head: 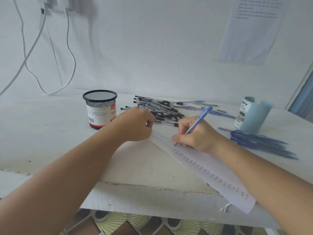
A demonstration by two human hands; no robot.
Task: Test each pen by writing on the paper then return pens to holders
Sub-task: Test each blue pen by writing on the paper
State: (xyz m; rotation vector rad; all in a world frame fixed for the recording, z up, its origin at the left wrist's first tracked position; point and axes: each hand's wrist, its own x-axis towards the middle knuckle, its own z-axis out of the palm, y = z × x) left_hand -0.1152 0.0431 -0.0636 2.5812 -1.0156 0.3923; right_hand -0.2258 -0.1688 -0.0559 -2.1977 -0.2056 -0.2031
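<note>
My right hand (197,135) grips a blue pen (201,117) in a writing hold, its tip touching the long white paper strip (203,168), which carries rows of small written marks. My left hand (135,124) rests with curled fingers on the strip's far end, next to a pile of black pens (157,109). A black mesh holder (100,108) stands left of that pile. A light blue holder (252,115) stands at the right. Several blue pens (260,144) lie in front of it, and a few more (203,106) lie behind the black pile.
The white table (50,133) ends in a chipped front edge (135,185) close to me, with patterned floor below. White cables (33,56) hang down the wall at the left. A printed sheet (252,29) is stuck to the wall at the right.
</note>
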